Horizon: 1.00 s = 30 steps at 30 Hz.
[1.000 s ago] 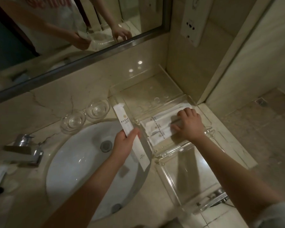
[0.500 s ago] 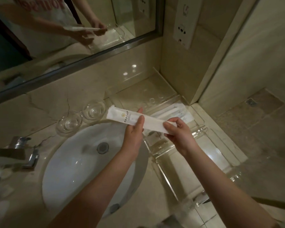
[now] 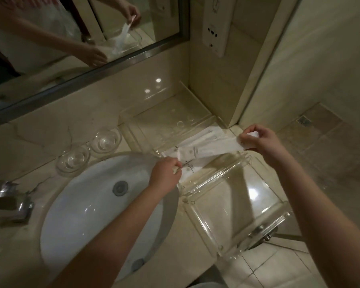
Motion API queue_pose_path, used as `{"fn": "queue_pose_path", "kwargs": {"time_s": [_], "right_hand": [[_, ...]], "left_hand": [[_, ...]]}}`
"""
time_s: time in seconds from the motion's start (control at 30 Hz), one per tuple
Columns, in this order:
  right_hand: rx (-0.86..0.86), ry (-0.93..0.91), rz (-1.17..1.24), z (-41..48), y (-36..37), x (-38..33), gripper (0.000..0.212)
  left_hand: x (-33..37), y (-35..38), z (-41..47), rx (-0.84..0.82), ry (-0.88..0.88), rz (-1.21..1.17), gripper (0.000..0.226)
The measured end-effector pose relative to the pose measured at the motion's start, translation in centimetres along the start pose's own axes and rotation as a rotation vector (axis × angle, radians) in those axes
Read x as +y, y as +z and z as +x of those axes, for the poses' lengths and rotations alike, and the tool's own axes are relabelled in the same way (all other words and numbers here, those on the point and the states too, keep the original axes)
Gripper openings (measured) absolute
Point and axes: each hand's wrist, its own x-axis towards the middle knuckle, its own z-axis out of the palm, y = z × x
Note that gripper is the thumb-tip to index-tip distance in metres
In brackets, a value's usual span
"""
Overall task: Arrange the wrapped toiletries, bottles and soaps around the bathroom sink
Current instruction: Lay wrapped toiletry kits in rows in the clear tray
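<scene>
Hands held one long white wrapped packet [image 3: 211,149] stretched between them at the centre of the frame: my right hand [image 3: 262,140] pinched its far end at centre right, and my left hand [image 3: 164,176] gripped the near end just above the sink's [image 3: 75,206] right rim. The packet hung over the middle compartment of a clear plastic tray [image 3: 233,206], directly above other white packets [image 3: 192,168] already lying there; whether it touched them I could not tell. I judged this the step of laying that packet down beside the others. The next move called for lowering both ends level so it settled parallel to the rest, then letting go with both hands.

The surface was pale marble, glossy with lamp reflections. Two small glass dishes [image 3: 87,151] stood side by side at centre left, between the sink and the wall. A chrome tap [image 3: 10,201] sat at the left edge. A mirror [image 3: 71,38] filled the upper left of the frame, a white wall unit [image 3: 217,26] hung at the top, and tiled floor [image 3: 328,146] showed at right.
</scene>
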Motion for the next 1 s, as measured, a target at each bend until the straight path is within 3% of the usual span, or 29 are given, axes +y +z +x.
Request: {"fn": "queue_pose_path", "kwargs": {"time_s": [0.07,0.13,0.3,0.4,0.53,0.6,0.67,0.73,0.83,0.97,1.0], "right_hand": [[-0.077,0.022,-0.111,0.9,-0.9,-0.5,0.021],[-0.131,0.052,-0.243,1.7,-1.5,-0.9,0.021],[-0.243,0.093,-0.435,3.4,-0.5,0.0,0.017],[-0.244,0.068,-0.709,4.2,1.5,2.1,0.02],[-0.139,-0.033,-1.021,4.3,2.6,4.2,0.004],[-0.141,-0.136,-1.171,3.8,2.8,5.2,0.013],[-0.05,-0.32,-1.341,3.0,3.2,6.2,0.017],[0.057,-0.45,-1.341,2.1,3.6,7.0,0.022],[0.075,-0.616,-1.187,0.5,4.4,8.3,0.033],[-0.036,-0.699,-1.14,-0.6,4.9,9.8,0.005],[-0.03,-0.673,-1.127,-0.5,5.0,9.9,0.007]], "left_hand": [[-0.6,0.6,0.0,-0.161,0.176,0.338,0.034],[-0.8,0.9,0.0,-0.261,0.26,0.493,0.04],[-1.4,1.0,-0.1,-0.166,0.296,0.51,0.033],[-2.0,1.1,-0.3,-0.148,0.285,0.498,0.032],[-2.0,1.3,-1.0,-0.134,0.335,0.471,0.033],[-1.8,1.4,-1.2,-0.118,0.375,0.481,0.037],[-1.4,1.7,-1.3,-0.205,0.345,0.493,0.04],[-1.2,1.7,-1.4,-0.204,0.329,0.492,0.038],[-0.7,1.6,-1.5,-0.182,0.359,0.517,0.025],[-0.3,1.9,-0.9,-0.126,0.319,0.425,0.025],[-0.5,2.2,-0.8,-0.126,0.283,0.396,0.031]]}}
